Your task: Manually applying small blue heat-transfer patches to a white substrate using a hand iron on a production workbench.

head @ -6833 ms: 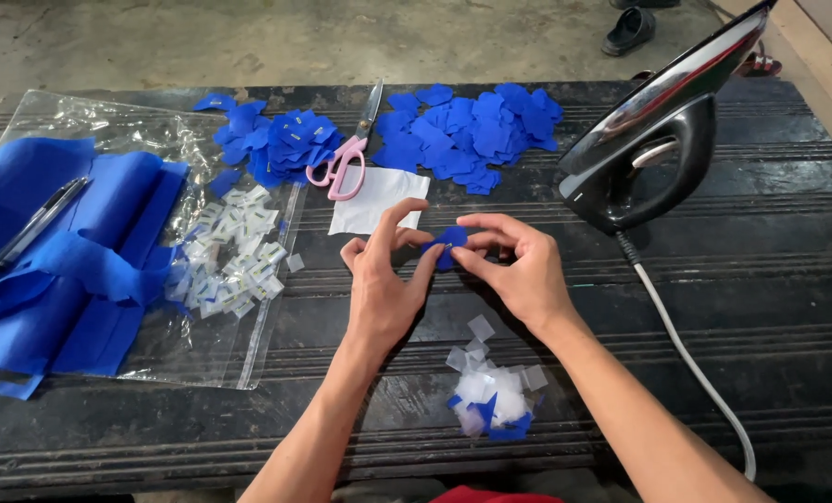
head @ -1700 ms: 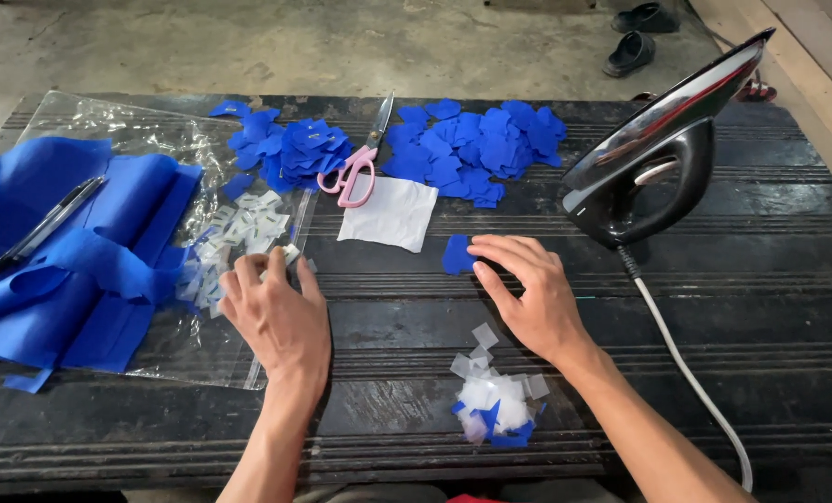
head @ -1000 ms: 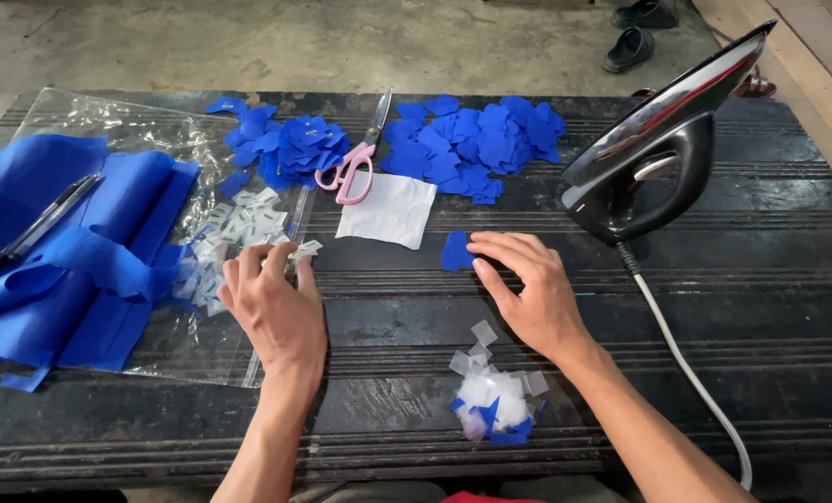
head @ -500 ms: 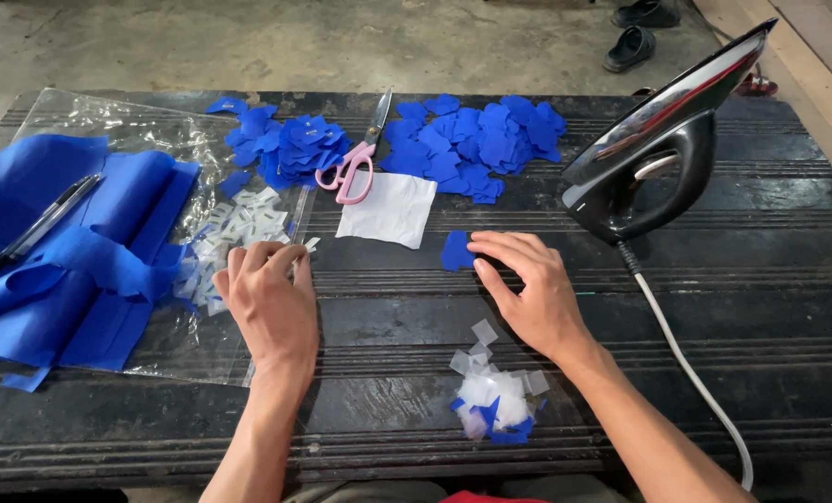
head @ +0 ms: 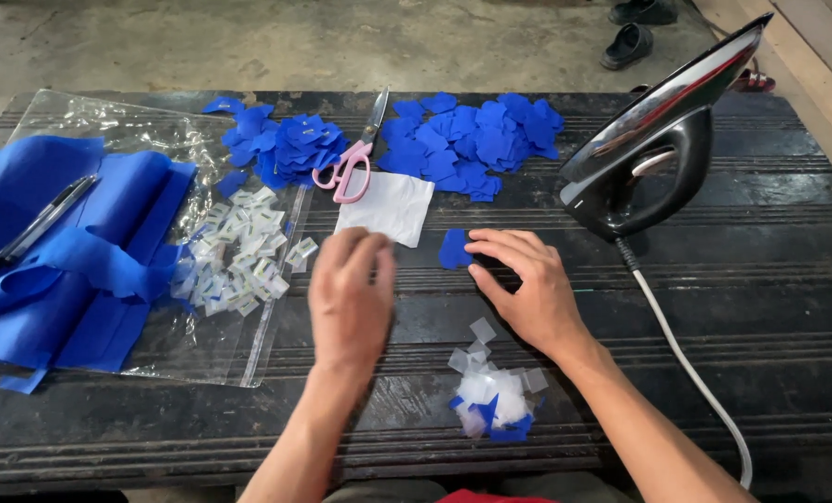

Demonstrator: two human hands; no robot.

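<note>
Resting flat with fingers spread, the right hand (head: 527, 289) pins a small blue fabric piece (head: 455, 249) under its fingertips, apparently to keep it from shifting. The left hand (head: 351, 296), blurred and hovering beside it, looks loosely open and empty. Just beyond its fingers lies a white square (head: 385, 207); clear slips (head: 244, 261) lie to its left.

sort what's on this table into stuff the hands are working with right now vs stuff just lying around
In use: small blue fabric piece under the right hand; left hand beside the white square.

Lying about: scissors, iron, pen, blue cloth, scrap pile.
</note>
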